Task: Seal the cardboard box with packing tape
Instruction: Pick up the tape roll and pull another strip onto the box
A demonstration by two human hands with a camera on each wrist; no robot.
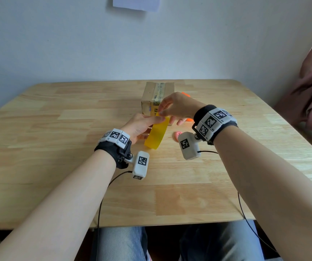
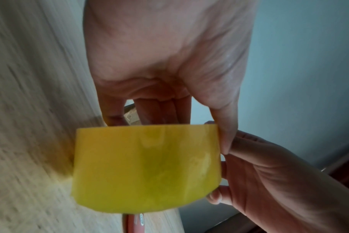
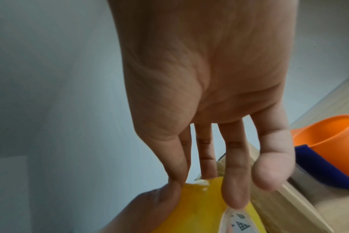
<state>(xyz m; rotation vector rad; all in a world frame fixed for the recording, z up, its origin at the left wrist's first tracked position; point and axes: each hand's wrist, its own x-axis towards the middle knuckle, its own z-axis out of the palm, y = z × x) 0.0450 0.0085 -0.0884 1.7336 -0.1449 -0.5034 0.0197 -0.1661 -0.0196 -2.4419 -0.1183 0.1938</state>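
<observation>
Above the pale, plank-grained wooden table [image 1: 57, 147], one roll of glossy, translucent yellow packing tape [image 1: 157, 131] was held upright on its edge between the two hands. Its band was wide and smooth, and in the right wrist view a white inner core with small dark triangle prints showed at its rim. The left hand [image 1: 142, 127] gripped the roll, thumb laid along the top edge and fingers curled through and behind it, as the left wrist view showed. The right hand [image 1: 177, 108] reached over from the other side; its thumb and forefinger were pinched together at the roll's upper edge, where a ragged whitish bit of tape showed, while the remaining fingers hung straighter and spread past the roll. One small brown cardboard box [image 1: 158, 97] stood on the table just behind the hands, squarish, matte, with a strip of clear tape already running along its top seam and down its front; the right hand hid part of its near face. One rounded orange plastic piece [image 3: 327, 137] with a dark blue part lay beside the box, mostly hidden behind the right hand in the head view. One small pink object [image 1: 177, 135] lay on the table near the right wrist; what it was could not be made out.
</observation>
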